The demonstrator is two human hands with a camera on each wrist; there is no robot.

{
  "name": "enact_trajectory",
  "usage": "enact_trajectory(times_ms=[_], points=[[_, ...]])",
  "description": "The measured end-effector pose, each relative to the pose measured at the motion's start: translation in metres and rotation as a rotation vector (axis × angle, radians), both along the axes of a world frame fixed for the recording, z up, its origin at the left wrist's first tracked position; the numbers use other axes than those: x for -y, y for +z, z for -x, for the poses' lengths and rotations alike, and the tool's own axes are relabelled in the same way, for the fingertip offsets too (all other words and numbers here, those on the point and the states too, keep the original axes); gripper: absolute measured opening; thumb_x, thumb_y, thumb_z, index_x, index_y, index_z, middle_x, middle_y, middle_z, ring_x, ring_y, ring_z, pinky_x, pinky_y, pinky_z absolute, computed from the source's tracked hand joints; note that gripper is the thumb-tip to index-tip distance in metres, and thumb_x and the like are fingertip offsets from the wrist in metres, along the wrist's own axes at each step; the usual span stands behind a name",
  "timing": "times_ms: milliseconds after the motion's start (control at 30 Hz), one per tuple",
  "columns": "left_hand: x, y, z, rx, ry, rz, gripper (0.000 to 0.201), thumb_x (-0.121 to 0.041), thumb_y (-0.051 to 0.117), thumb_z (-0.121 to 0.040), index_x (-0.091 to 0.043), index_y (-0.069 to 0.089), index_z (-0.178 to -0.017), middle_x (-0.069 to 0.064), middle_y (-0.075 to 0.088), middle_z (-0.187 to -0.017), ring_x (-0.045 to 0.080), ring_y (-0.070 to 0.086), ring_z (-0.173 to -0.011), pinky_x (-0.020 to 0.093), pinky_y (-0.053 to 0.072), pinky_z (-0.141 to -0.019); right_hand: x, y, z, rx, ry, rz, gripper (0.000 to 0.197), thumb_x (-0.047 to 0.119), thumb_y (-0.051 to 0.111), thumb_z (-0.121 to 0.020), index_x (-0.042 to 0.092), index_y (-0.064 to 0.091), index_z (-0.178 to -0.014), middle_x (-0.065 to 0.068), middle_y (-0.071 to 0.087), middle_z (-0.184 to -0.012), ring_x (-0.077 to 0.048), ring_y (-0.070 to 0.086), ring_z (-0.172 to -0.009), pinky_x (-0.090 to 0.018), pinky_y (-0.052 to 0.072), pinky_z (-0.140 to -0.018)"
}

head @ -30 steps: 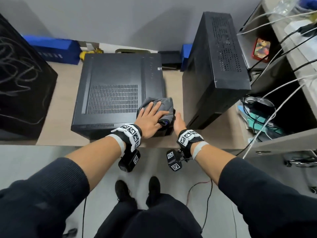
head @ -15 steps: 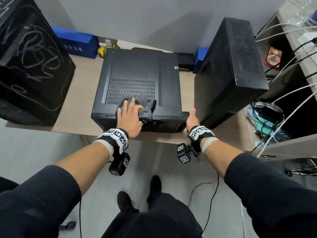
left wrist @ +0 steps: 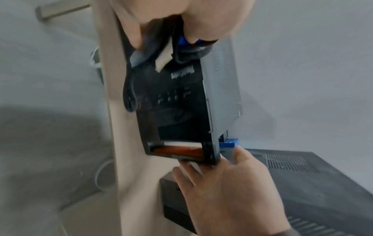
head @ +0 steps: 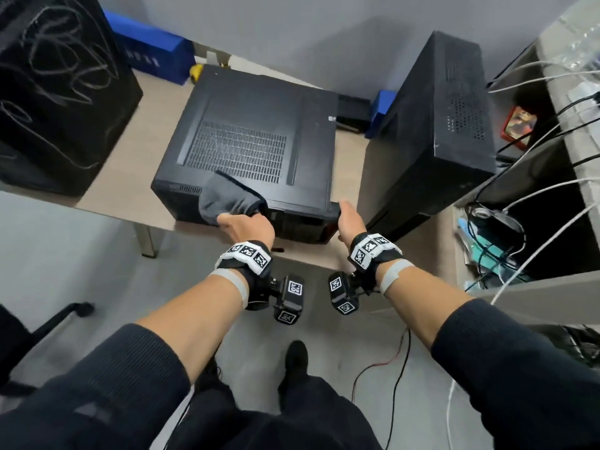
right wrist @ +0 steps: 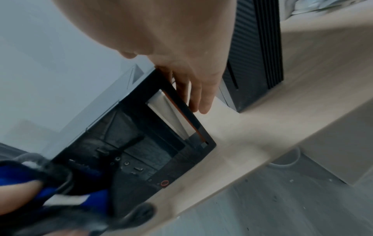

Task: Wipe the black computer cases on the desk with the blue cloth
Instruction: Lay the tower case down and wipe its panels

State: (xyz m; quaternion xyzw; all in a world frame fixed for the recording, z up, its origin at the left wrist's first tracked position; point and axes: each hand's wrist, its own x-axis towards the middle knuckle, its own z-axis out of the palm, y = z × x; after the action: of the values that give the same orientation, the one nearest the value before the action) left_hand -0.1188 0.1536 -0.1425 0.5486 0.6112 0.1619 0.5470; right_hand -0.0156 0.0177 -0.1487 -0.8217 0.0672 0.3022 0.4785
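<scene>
Your left hand (head: 248, 227) is gripping the cloth (head: 229, 198); your right hand (head: 350, 219), fingers straight, is steadying the flat case (head: 253, 147). Pushing hard could be sliding it off the near desk (head: 107, 190) edge.

Both forearms are bare, with dark ribbed sleeves (head: 130, 378) pushed up toward the elbows. Each wrist wears a black strap carrying white blocks (head: 246, 251) printed with black square markers, and a grey band (head: 232, 282) lies just behind each strap. Under each wrist hangs a small black camera (head: 290, 297) with the same marker tiles on its faces. The person wears dark trousers (head: 276, 427) and black shoes (head: 297, 355).
</scene>
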Motion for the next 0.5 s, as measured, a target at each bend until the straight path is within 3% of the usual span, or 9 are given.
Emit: enact_trajectory(times_ms=[67, 133, 167, 233, 267, 300, 400, 433, 500], points=[[0.021, -0.011, -0.003, -0.019, -0.081, 0.199, 0.035, -0.01, 0.053, -0.099, 0.002, 0.045, -0.13, 0.024, 0.046, -0.144, 0.037, 0.052, -0.127, 0.036, 0.038, -0.104, 0.008, 0.001, -0.004, -0.005, 0.075, -0.012, 0.071, 0.056, 0.024, -0.079, 0.015, 0.053, -0.129, -0.003, 0.052, -0.137, -0.023, 0.047, -0.129, -0.047, 0.029, -0.116], [0.036, -0.027, -0.011, 0.073, -0.163, 0.41, 0.008, -0.014, 0.053, -0.1, -0.009, 0.058, -0.095, 0.022, 0.057, -0.135, 0.032, 0.062, -0.109, 0.04, 0.051, -0.096, 0.016, 0.003, -0.009, -0.029, 0.136, -0.025, 0.073, 0.06, 0.025, -0.08, 0.018, 0.05, -0.133, -0.003, 0.047, -0.148, -0.021, 0.042, -0.137, -0.046, 0.026, -0.118], [0.041, -0.035, -0.015, 0.112, -0.162, 0.493, 0.017, -0.013, 0.053, -0.1, -0.014, 0.053, -0.083, 0.02, 0.062, -0.124, 0.029, 0.064, -0.094, 0.04, 0.058, -0.084, 0.021, 0.004, -0.012, -0.046, 0.155, -0.034, 0.072, 0.061, 0.026, -0.083, 0.017, 0.05, -0.135, -0.002, 0.048, -0.147, -0.021, 0.044, -0.136, -0.044, 0.026, -0.118], [0.044, -0.047, -0.023, 0.207, -0.049, 0.641, 0.016, -0.01, 0.052, -0.1, -0.016, 0.052, -0.085, 0.013, 0.063, -0.096, 0.022, 0.058, -0.071, 0.032, 0.057, -0.055, 0.028, 0.005, -0.019, -0.067, 0.192, -0.071, 0.061, 0.056, 0.028, -0.093, 0.015, 0.054, -0.132, -0.002, 0.056, -0.137, -0.022, 0.051, -0.126, -0.04, 0.031, -0.112], [0.041, -0.053, -0.026, 0.244, 0.009, 0.697, 0.011, -0.007, 0.05, -0.099, -0.013, 0.054, -0.09, 0.012, 0.061, -0.088, 0.021, 0.055, -0.067, 0.03, 0.055, -0.051, 0.029, 0.004, -0.022, -0.071, 0.216, -0.076, 0.057, 0.055, 0.029, -0.093, 0.017, 0.057, -0.126, -0.002, 0.058, -0.133, -0.022, 0.054, -0.122, -0.039, 0.032, -0.109], [0.041, -0.052, -0.028, 0.294, 0.05, 0.755, 0.01, -0.005, 0.048, -0.098, -0.009, 0.057, -0.098, 0.013, 0.06, -0.089, 0.023, 0.055, -0.069, 0.032, 0.055, -0.055, 0.03, 0.004, -0.023, -0.066, 0.247, -0.076, 0.059, 0.056, 0.028, -0.089, 0.017, 0.058, -0.123, -0.003, 0.06, -0.132, -0.022, 0.055, -0.12, -0.039, 0.033, -0.106], [0.04, -0.063, -0.036, 0.283, 0.1, 0.797, 0.019, 0.002, 0.04, -0.099, -0.002, 0.057, -0.108, 0.018, 0.062, -0.109, 0.032, 0.062, -0.101, 0.047, 0.051, -0.1, 0.033, -0.002, -0.028, -0.058, 0.311, -0.07, 0.069, 0.056, 0.023, -0.086, 0.011, 0.055, -0.129, -0.006, 0.058, -0.133, -0.023, 0.054, -0.121, -0.033, 0.037, -0.094], [0.041, -0.061, -0.036, 0.274, 0.116, 0.789, 0.018, 0.005, 0.04, -0.099, -0.002, 0.056, -0.099, 0.015, 0.061, -0.106, 0.03, 0.061, -0.101, 0.04, 0.051, -0.1, 0.033, -0.003, -0.03, -0.054, 0.31, -0.063, 0.068, 0.055, 0.023, -0.088, 0.012, 0.054, -0.131, -0.005, 0.057, -0.134, -0.023, 0.054, -0.121, -0.033, 0.038, -0.095], [0.044, -0.052, -0.039, 0.241, 0.06, 0.75, 0.025, 0.007, 0.04, -0.098, -0.008, 0.051, -0.082, 0.009, 0.054, -0.088, 0.02, 0.056, -0.079, 0.021, 0.056, -0.067, 0.032, -0.005, -0.031, -0.047, 0.306, -0.044, 0.071, 0.06, 0.023, -0.083, 0.017, 0.053, -0.131, -0.001, 0.057, -0.133, -0.021, 0.055, -0.121, -0.039, 0.035, -0.104]])
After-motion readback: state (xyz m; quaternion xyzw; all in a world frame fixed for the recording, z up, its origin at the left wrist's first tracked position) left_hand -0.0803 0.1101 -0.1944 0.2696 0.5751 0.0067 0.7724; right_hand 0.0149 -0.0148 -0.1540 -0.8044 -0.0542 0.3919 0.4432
